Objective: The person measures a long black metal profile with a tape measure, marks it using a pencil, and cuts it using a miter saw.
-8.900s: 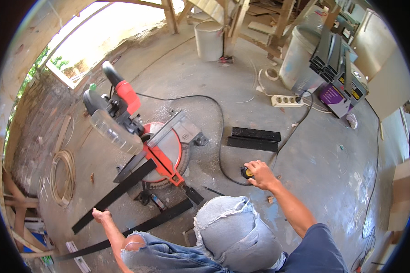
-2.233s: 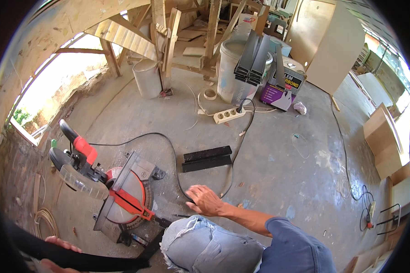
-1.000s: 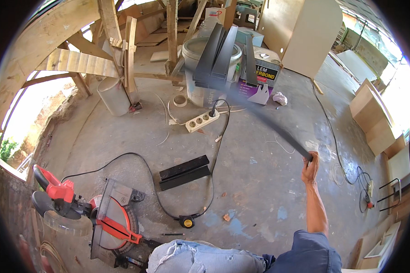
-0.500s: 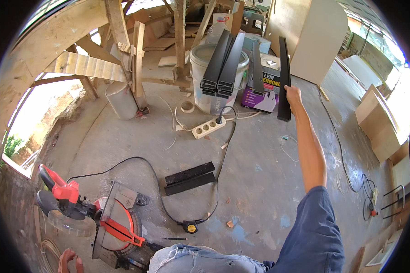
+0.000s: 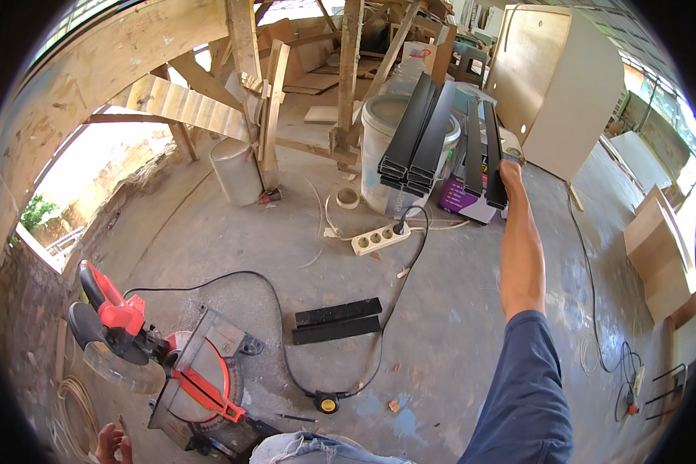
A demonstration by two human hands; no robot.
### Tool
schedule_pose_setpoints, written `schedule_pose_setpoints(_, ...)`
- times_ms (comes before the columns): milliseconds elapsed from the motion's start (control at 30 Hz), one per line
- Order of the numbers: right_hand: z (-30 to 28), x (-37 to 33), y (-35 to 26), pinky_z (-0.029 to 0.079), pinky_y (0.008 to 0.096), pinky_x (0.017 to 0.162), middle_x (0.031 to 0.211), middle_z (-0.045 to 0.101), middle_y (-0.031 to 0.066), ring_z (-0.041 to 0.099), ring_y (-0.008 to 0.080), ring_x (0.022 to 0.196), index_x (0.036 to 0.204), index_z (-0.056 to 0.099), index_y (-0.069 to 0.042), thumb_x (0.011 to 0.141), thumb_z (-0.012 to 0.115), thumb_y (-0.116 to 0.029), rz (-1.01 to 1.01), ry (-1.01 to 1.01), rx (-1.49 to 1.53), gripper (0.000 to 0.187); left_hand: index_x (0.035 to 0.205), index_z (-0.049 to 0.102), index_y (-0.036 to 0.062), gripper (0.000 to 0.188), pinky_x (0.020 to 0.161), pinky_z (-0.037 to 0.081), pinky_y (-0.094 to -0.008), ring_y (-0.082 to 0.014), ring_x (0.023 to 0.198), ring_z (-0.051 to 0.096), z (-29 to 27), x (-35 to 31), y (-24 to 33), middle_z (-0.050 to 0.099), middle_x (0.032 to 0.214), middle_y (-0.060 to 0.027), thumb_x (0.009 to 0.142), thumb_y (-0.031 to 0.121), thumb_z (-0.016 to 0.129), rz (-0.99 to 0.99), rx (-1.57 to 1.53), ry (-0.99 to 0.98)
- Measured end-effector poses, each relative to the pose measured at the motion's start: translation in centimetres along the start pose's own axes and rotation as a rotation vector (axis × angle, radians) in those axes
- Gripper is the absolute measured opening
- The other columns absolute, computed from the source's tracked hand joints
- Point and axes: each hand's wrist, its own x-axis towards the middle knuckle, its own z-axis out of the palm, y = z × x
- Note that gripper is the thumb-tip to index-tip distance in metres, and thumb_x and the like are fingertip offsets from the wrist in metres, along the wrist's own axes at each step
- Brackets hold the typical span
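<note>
My right hand (image 5: 512,173), arm stretched out ahead, is closed on the side of a long black profile strip (image 5: 493,147). That strip lies alongside another black strip (image 5: 472,147) on top of a purple and white box (image 5: 462,195). A stack of similar black strips (image 5: 419,135) rests across a white bucket (image 5: 377,189) just to the left. At the lower left edge, my left hand (image 5: 113,447) shows only in part, its fingers loosely curled with nothing visible in them. Nearest to it is a red and black mitre saw (image 5: 209,387).
Two short black offcuts (image 5: 337,320) lie on the floor. A white power strip (image 5: 380,239) and a looping black cable (image 5: 277,340) cross the middle. Wooden posts (image 5: 348,85) stand at the back, a tall pale panel (image 5: 568,93) at the far right. A coiled hose (image 5: 77,410) sits lower left.
My right hand has brought the held strip left, from clear of the box to beside the other strip on it. The whole view has shifted, with the scene now lower and farther right.
</note>
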Motion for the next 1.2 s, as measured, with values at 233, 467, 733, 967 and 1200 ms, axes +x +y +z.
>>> schedule_pose_setpoints(233, -4.5, 8.3, 1.3, 0.054, 0.0437, 0.078, 0.090, 0.073, 0.0226, 0.073, 0.0317, 0.086, 0.095, 0.074, 0.005, 0.089, 0.052, -0.017, -0.604, -0.071, -0.917, 0.032, 0.128, 0.062, 0.0006, 0.038, 0.078, 0.053, -0.0316, -0.0190, 0.087, 0.066, 4.2, 0.6, -2.8, 0.068, 0.102, -0.0106, 0.090, 0.007, 0.067, -0.037, -0.109, -0.023)
schedule_pose_setpoints(467, -0.7, -2.1, -2.2, 0.053, 0.0430, 0.063, 0.082, 0.069, 0.0160, 0.067, 0.0289, 0.068, 0.094, 0.072, 0.002, 0.082, 0.057, -0.018, 0.098, -0.133, 0.251, 0.028, 0.133, 0.062, 0.0034, 0.037, 0.081, 0.055, -0.0288, -0.0156, 0.091, 0.067, 1.3, 0.7, -0.2, 0.072, 0.110, -0.0101, 0.097, 0.011, 0.067, -0.074, -0.005, -0.125)
schedule_pose_setpoints(733, -1.6, -7.0, -3.4, 0.052, 0.0387, 0.059, 0.082, 0.068, 0.0130, 0.061, 0.0255, 0.058, 0.105, 0.069, 0.002, 0.088, 0.060, -0.033, 0.208, -0.169, 0.427, 0.040, 0.127, 0.061, 0.0037, 0.040, 0.070, 0.046, -0.0286, -0.0153, 0.083, 0.060, 1.7, 0.4, 0.2, 0.061, 0.098, -0.0074, 0.090, 0.016, 0.069, -0.047, -0.014, -0.041)
schedule_pose_setpoints(967, -8.1, -8.5, 7.4, 0.040, 0.0295, 0.057, 0.082, 0.060, 0.0013, 0.054, 0.0122, 0.069, 0.110, 0.061, -0.007, 0.100, 0.050, -0.050, 0.183, 0.210, 0.918, 0.045, 0.136, 0.062, 0.0106, 0.040, 0.084, 0.054, -0.0293, -0.0159, 0.092, 0.066, 2.2, -0.5, -1.9, 0.071, 0.112, -0.0104, 0.097, 0.016, 0.069, -0.144, -0.134, -0.094)
schedule_pose_setpoints(1200, 0.3, -41.4, 13.9, 0.035, 0.0227, 0.057, 0.080, 0.057, -0.0024, 0.047, 0.0066, 0.066, 0.093, 0.067, -0.008, 0.098, 0.056, -0.034, 0.207, -0.013, 0.597, 0.028, 0.118, 0.062, -0.0037, 0.029, 0.071, 0.045, -0.0205, -0.0081, 0.080, 0.053, 0.1, -6.3, -9.3, 0.060, 0.093, -0.0020, 0.093, 0.008, 0.070, -0.360, -0.355, 0.016)
